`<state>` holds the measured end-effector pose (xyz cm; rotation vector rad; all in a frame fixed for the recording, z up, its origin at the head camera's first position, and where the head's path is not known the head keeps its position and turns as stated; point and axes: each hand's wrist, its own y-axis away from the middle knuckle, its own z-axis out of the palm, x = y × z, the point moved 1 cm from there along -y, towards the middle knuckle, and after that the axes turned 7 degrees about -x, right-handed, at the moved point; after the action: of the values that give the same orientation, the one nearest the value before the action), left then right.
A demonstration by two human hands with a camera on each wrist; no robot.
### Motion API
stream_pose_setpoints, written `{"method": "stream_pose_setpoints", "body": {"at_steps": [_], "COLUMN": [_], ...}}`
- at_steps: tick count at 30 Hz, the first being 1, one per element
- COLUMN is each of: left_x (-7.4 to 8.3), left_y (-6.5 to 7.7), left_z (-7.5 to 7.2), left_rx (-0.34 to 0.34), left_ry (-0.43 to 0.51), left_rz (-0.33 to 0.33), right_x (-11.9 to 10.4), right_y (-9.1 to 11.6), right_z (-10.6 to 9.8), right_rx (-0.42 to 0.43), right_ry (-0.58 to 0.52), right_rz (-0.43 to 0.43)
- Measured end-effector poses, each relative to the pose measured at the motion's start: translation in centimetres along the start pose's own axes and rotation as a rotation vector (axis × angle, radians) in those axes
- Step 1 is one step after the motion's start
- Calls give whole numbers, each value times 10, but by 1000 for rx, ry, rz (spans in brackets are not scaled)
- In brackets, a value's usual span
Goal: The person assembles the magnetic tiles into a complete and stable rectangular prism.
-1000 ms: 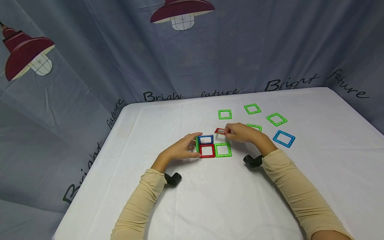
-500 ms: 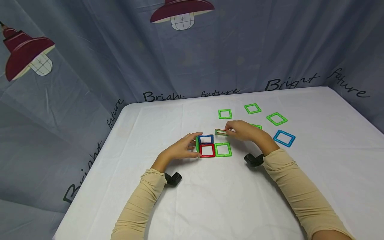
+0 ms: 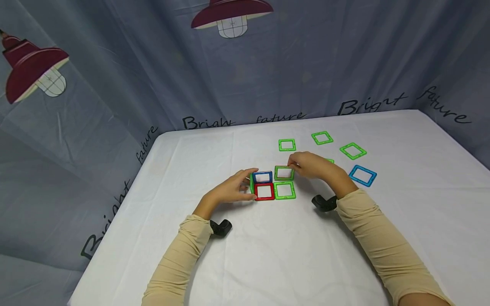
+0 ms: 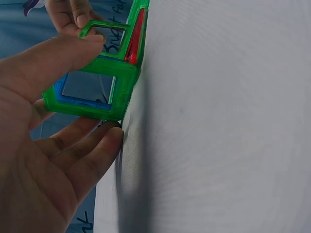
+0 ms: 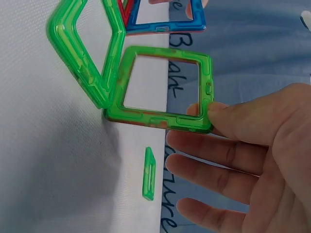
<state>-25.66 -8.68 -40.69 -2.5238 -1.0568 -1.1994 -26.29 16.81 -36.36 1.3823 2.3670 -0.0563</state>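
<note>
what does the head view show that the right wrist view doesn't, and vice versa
Only the head view: the light blue frame, both sleeves and the black wrist cameras.
Only the right wrist view: the inner side of the right hand, with three fingers stretched out below the thumb.
Both: that hand pinching a green frame, a second green frame lying nearby, the dark blue frame, the red frame (just partly in the wrist view), the white table and the lettered curtain.

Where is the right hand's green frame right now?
In the head view, the held green frame is right of centre, pinched by the right hand, with the dark blue frame to its left and another green frame on its near side.
</note>
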Motion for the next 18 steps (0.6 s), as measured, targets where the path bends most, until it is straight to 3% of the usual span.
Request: {"method": "stream_pose_setpoints", "body": {"at_steps": [18], "left_x": [0], "left_y": [0], "left_z": [-1], "left_rx": [-2], "left_ry": [0], "left_rz": [9], "right_x": [-2], "right_y": [0], "right_z": [2], "right_rx": [-41], "right_ry": [-16], "right_rz": [-14]}}
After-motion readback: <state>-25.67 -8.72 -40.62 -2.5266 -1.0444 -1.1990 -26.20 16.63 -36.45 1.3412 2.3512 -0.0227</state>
